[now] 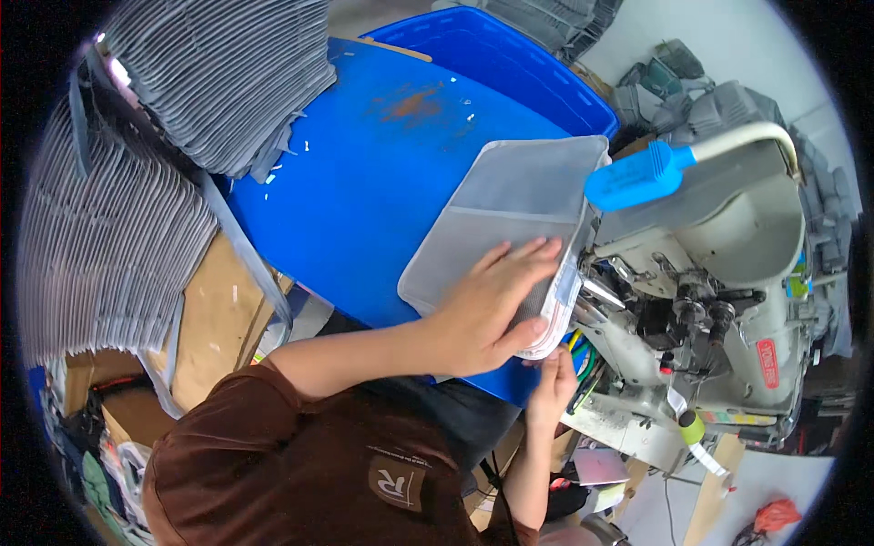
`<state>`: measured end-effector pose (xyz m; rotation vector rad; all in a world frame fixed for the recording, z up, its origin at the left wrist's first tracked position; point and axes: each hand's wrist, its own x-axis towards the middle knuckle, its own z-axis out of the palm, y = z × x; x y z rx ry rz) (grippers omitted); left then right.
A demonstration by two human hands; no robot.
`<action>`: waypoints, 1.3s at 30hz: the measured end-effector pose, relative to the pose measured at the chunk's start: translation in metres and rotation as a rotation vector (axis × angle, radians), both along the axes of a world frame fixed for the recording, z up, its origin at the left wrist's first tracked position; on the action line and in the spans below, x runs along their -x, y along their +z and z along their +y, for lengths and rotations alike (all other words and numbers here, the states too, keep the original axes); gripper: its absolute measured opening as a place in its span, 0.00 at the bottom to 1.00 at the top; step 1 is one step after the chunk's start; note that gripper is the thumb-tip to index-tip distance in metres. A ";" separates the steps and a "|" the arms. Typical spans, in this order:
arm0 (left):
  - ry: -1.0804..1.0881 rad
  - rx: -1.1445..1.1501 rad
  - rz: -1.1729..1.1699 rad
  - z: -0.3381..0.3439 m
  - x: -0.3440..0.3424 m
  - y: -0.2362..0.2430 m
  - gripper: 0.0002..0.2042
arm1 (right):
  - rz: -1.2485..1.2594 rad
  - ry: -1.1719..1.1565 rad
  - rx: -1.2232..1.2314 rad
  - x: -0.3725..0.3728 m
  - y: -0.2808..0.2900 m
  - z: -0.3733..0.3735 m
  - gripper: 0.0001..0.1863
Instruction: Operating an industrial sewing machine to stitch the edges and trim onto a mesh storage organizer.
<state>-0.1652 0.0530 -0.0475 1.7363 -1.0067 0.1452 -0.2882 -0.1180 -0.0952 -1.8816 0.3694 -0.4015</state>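
A grey fabric panel [519,173] with a mesh lower part, a seam across it and pale edging lies slanted over the blue work surface [355,200]. Its right edge runs in at the stitching area of an industrial sewing machine [728,227]. My left hand [496,314] rests flat on the mesh part, fingers spread, thumb near the rounded near corner. Below that corner my right hand [550,387] closes its fingertips on the panel's edge; part of the grip is hidden under the fabric.
Tall stacks of grey fabric pieces [218,82] stand at the left. A blue bin [510,55] sits at the far side. A blue lamp head [637,177] hangs over the panel's right edge. More grey pieces [728,109] pile up behind the machine.
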 end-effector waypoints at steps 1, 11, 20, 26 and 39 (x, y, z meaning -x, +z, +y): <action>0.007 -0.022 -0.028 0.002 0.005 -0.002 0.33 | 0.009 0.002 0.108 0.000 -0.002 0.001 0.14; 0.180 -0.039 -0.133 -0.011 0.026 -0.017 0.41 | 0.042 0.052 0.379 -0.021 -0.016 0.030 0.30; 0.380 0.155 -0.014 -0.025 -0.081 -0.018 0.23 | 0.028 0.177 0.921 -0.025 -0.013 0.030 0.11; 0.327 0.514 -0.039 -0.026 -0.108 0.036 0.14 | 0.002 0.066 1.013 -0.020 -0.018 0.026 0.14; 0.330 0.738 0.744 0.193 -0.069 0.064 0.15 | 0.064 -0.033 0.922 0.003 -0.017 0.012 0.35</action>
